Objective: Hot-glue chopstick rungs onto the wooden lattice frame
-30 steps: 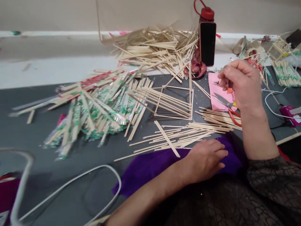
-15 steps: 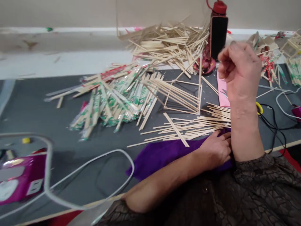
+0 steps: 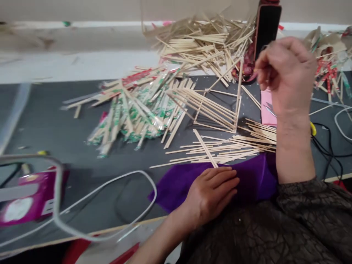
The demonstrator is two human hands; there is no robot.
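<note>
My left hand (image 3: 211, 190) lies on a purple cloth (image 3: 178, 183) at the table's front, fingers stretched out together. Its fingers are by the near end of a chopstick pair (image 3: 205, 146) that lies askew over loose thin sticks (image 3: 189, 151). Raised over the table at the right, my right hand (image 3: 288, 71) has its fingers curled into a pinch. Whatever may be between those fingertips is too small to make out. Left of it stands a frame of glued sticks (image 3: 210, 106), with several parallel sticks along one sloping side.
Wrapped chopsticks (image 3: 137, 113) are heaped left of the frame, and bare ones (image 3: 203, 44) pile up behind it. A phone (image 3: 267, 29) leans upright at the back. Scissors (image 3: 271, 110) lie on pink paper (image 3: 266, 97). A white cable (image 3: 110, 190) loops across the front left.
My left hand has moved left along the purple cloth, from beside my right forearm to the chopstick pair, and its fingers have straightened. My right hand stays raised in a pinch.
</note>
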